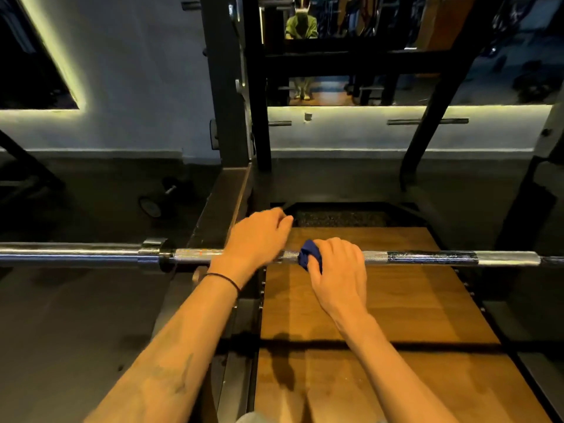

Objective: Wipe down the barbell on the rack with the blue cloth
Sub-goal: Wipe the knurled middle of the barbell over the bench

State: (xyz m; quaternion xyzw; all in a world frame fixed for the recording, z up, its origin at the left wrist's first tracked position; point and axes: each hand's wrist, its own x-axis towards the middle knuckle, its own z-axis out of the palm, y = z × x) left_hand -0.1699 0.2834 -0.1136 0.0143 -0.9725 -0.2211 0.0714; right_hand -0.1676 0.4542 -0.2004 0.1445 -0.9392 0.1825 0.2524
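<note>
On the barbell, right hand grip pinches bunched blue cloth, left hand curls over shaft; small wad may slip off, leaving knurling unwiped.

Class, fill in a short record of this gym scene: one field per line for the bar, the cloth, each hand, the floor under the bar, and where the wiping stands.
bar: barbell lying level across the view, on the rack
cloth: blue cloth bunched against the bar
right hand: right hand grips the cloth round the bar
left hand: left hand rests over the bar, just left of the cloth
floor: wooden platform below
progress: wiping under way near the bar's middle
</note>
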